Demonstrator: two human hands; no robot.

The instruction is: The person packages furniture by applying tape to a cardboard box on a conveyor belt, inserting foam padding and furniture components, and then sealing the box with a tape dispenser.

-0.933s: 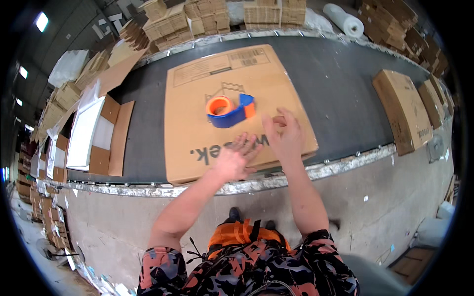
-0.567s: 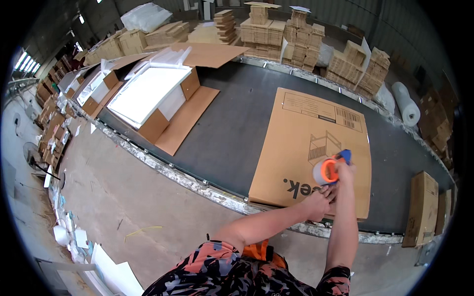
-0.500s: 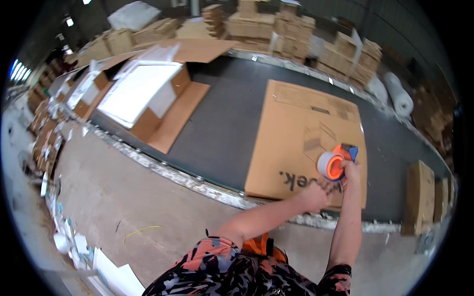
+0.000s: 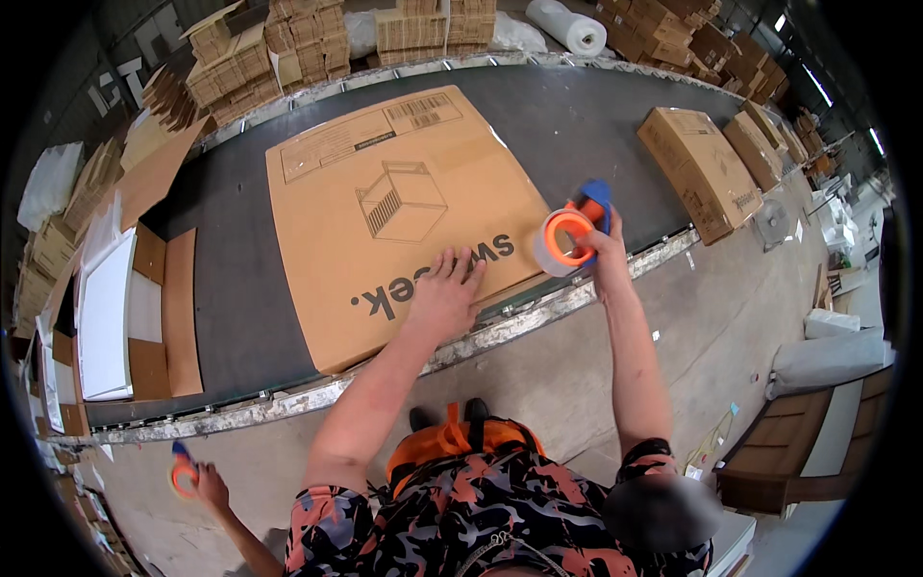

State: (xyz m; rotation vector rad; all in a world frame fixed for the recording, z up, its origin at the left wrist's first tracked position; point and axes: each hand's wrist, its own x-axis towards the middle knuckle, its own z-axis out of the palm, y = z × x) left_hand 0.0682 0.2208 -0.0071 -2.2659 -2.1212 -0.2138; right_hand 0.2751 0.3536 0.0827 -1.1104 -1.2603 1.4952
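A large flat cardboard box point(image 4: 413, 216) lies on the dark conveyor belt in front of me, printed with a line drawing and black lettering. My left hand point(image 4: 448, 293) rests on its top near the front edge, fingers spread and holding nothing. Off the box's right front corner, my right hand point(image 4: 604, 252) grips an orange and blue tape dispenser point(image 4: 569, 240) carrying a wide roll of tape. The hand wraps round the dispenser's blue handle side, and part of that handle is hidden.
Open cartons with white panels point(image 4: 108, 317) stand on the belt point(image 4: 236, 317) at left. Closed boxes point(image 4: 700, 168) sit at right. Another person's hand point(image 4: 212, 486) holds a similar dispenser at lower left. Stacked cardboard point(image 4: 413, 34) and a white roll point(image 4: 580, 37) line the far side.
My view has turned to the right. My left hand has come away from beside the dispenser and now lies flat on the box. The right hand has carried the dispenser past the box's right side.
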